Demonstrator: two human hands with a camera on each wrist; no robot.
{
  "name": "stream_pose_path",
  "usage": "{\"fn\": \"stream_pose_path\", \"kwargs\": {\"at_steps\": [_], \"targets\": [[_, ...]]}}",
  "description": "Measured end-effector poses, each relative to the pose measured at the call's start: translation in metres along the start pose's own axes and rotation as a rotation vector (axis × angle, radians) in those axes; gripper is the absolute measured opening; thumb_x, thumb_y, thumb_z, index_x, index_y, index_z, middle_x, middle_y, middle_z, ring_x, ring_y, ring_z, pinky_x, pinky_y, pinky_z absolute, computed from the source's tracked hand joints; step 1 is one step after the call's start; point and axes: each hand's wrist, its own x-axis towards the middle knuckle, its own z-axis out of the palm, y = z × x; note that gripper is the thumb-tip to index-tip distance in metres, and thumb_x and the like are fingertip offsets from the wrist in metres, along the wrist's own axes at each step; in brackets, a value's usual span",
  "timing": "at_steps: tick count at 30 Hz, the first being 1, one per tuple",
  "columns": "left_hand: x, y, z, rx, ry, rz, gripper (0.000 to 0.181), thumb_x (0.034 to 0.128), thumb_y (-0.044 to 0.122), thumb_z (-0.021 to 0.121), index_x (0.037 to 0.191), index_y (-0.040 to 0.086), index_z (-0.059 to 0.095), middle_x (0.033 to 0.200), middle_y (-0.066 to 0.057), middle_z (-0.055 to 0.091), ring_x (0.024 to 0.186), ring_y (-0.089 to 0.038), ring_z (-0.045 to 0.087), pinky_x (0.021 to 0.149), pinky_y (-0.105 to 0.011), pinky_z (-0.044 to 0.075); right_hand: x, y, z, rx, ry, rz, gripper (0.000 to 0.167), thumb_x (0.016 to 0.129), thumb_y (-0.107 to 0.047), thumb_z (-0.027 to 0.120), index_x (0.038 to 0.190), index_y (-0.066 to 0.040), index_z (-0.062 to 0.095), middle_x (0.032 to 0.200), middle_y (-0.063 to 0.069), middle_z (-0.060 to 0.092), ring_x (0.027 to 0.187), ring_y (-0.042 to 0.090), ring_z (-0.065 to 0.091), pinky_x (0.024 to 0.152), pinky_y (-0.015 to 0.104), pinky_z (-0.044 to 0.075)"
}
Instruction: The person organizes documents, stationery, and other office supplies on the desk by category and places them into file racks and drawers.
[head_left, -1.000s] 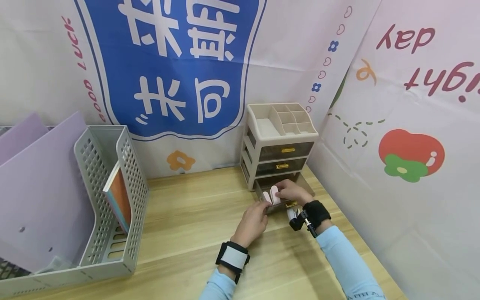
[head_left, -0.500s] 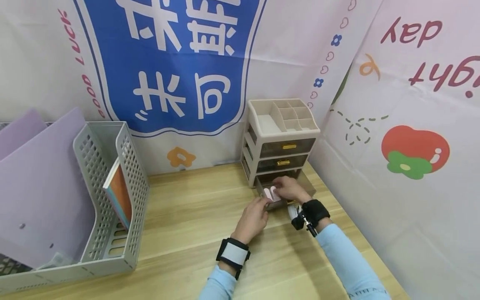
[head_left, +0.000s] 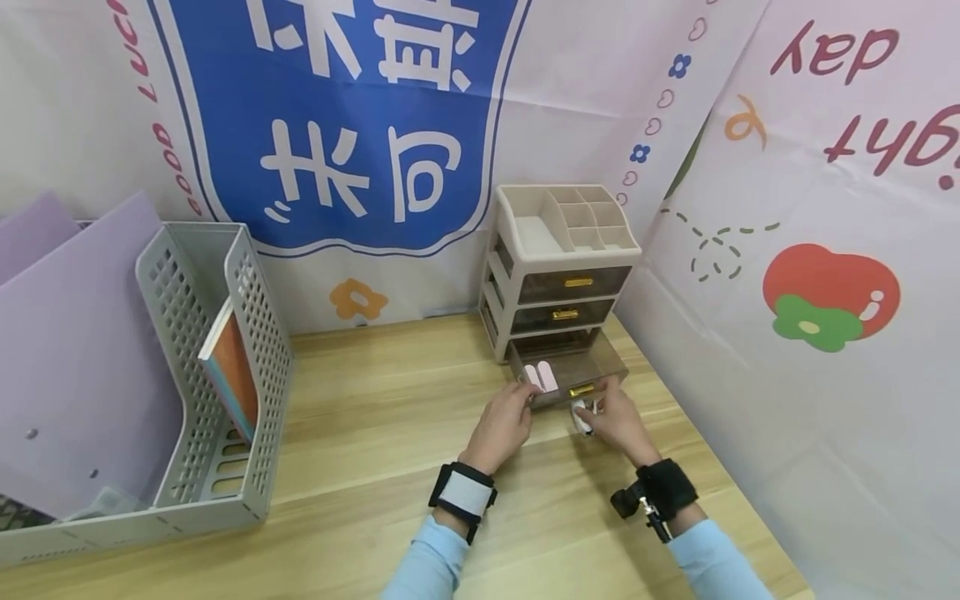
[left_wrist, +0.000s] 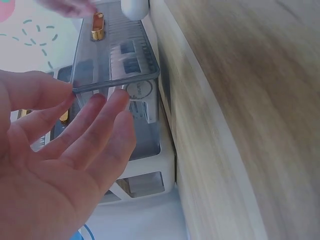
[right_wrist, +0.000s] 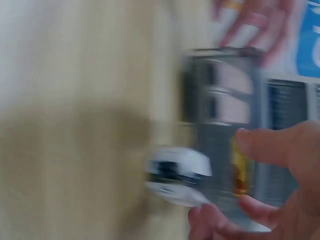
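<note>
Two pink staplers lie side by side in the left end of the pulled-out bottom drawer, which is see-through brown. My left hand pinches the drawer's front left corner; in the left wrist view its thumb lies on the rim and the other fingers spread below. A small white stapler with a dark middle is on the table before the drawer. Beside it is my right hand, thumb and forefinger apart near the gold handle. A lower fingertip meets the white stapler's end; the right wrist view is blurred.
The cream drawer unit has two shut upper drawers and a divided top tray. At left stands a grey file rack with purple folders and an orange book. Printed cloth walls close off the back and right.
My right hand has left the pink staplers, which now lie flat in the drawer, and moved right and forward of the drawer to the white stapler. My left hand stays at the drawer corner.
</note>
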Motion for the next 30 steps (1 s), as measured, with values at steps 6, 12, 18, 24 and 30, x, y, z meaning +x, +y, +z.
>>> {"fn": "stream_pose_path", "kwargs": {"at_steps": [6, 12, 18, 24, 30], "targets": [[0.0, 0.0, 0.002, 0.003, 0.007, 0.012, 0.034, 0.0906, -0.003, 0.061, 0.122, 0.007, 0.066, 0.113, -0.01, 0.068, 0.102, -0.024, 0.066, 0.087, -0.036, 0.058, 0.007, 0.015, 0.027, -0.039, 0.075, 0.011, 0.059, 0.082, -0.015, 0.077, 0.119, 0.007, 0.037, 0.11, 0.038, 0.061, 0.099, 0.049, 0.063, 0.084, 0.057, 0.053], [0.001, -0.001, 0.001, 0.012, -0.006, -0.013, 0.036, 0.091, -0.002, 0.062, 0.125, 0.008, 0.065, 0.115, -0.01, 0.067, 0.103, -0.023, 0.066, 0.087, -0.035, 0.059, 0.0, 0.013, 0.017, -0.063, 0.011, 0.02, 0.056, 0.082, -0.017, 0.074, 0.124, 0.008, 0.047, 0.11, 0.032, 0.064, 0.096, 0.042, 0.064, 0.08, 0.05, 0.054], [0.003, -0.001, -0.003, 0.015, -0.008, -0.009, 0.035, 0.0912, -0.003, 0.061, 0.124, 0.008, 0.065, 0.116, -0.011, 0.068, 0.101, -0.024, 0.067, 0.085, -0.035, 0.059, -0.01, -0.001, -0.009, 0.077, -0.102, 0.02, 0.047, 0.089, -0.016, 0.067, 0.129, 0.006, 0.056, 0.104, 0.025, 0.068, 0.086, 0.028, 0.067, 0.062, 0.031, 0.057], [0.005, 0.0, -0.004, 0.025, 0.019, 0.014, 0.031, 0.0933, -0.003, 0.058, 0.122, 0.007, 0.066, 0.115, -0.011, 0.068, 0.102, -0.025, 0.068, 0.085, -0.036, 0.06, 0.003, -0.03, -0.037, 0.221, -0.154, -0.056, 0.048, 0.098, -0.018, 0.06, 0.138, 0.007, 0.05, 0.127, 0.028, 0.061, 0.117, 0.042, 0.061, 0.092, 0.047, 0.057], [0.003, -0.001, -0.003, 0.008, 0.04, -0.006, 0.029, 0.0949, -0.004, 0.054, 0.116, 0.009, 0.07, 0.107, -0.009, 0.069, 0.095, -0.021, 0.067, 0.079, -0.033, 0.059, 0.043, -0.044, -0.042, 0.302, -0.224, -0.091, 0.049, 0.099, -0.019, 0.058, 0.14, 0.006, 0.048, 0.134, 0.03, 0.057, 0.116, 0.038, 0.061, 0.087, 0.042, 0.059]]}}
